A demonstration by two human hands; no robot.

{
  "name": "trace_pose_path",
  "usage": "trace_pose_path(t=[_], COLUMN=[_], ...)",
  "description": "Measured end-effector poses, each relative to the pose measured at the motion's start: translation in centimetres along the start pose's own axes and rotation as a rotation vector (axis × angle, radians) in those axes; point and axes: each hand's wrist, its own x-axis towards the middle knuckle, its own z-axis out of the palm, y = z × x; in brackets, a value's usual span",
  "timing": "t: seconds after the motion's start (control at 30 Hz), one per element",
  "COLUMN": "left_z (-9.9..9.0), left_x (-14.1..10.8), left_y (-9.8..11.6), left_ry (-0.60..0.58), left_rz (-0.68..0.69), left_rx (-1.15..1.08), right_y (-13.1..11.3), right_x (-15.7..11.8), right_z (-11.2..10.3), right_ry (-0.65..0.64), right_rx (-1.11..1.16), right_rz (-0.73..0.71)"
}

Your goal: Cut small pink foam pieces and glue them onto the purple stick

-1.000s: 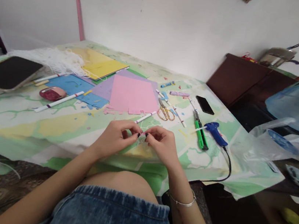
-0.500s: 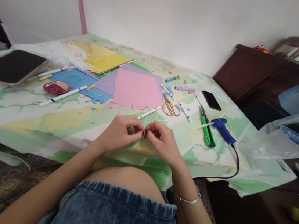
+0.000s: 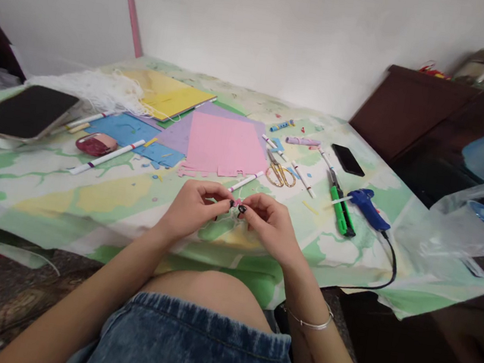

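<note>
My left hand (image 3: 195,208) and my right hand (image 3: 272,226) meet above the table's near edge, thumbs and fingers pinched together. Between the fingertips shows a small pink piece (image 3: 237,203), partly hidden; its exact kind is too small to make out. Thin white thread (image 3: 236,224) seems to hang in loose loops just under it. Right behind my hands lies a white marker (image 3: 246,181) with a purple band. A pink paper sheet (image 3: 227,143) is farther back, and gold-handled scissors (image 3: 281,174) lie to its right.
A green utility knife (image 3: 340,210) and a blue glue gun (image 3: 368,210) with a black cord lie at right. Nearby is a black phone (image 3: 347,160). To the left are a tablet-like device (image 3: 24,112), white string (image 3: 88,89), and a yellow pad (image 3: 167,99).
My fingertips have parted slightly and turned, so a pink piece and pale thread now show between them. The view has shifted a little; the table items lie as before.
</note>
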Motion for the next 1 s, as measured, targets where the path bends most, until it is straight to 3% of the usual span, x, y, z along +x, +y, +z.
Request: trace_pose_path(t=[0.3, 1.0], left_z=[0.09, -0.03], left_x=[0.12, 0.16], left_y=[-0.4, -0.76], left_ry=[-0.124, -0.069], left_rz=[-0.03, 0.006], left_rx=[0.029, 0.068], right_y=[-0.58, 0.16], right_x=[-0.01, 0.06], right_z=[-0.02, 0.04], right_ry=[0.02, 0.125], right_rx=[0.055, -0.191], right_rz=[0.046, 0.005])
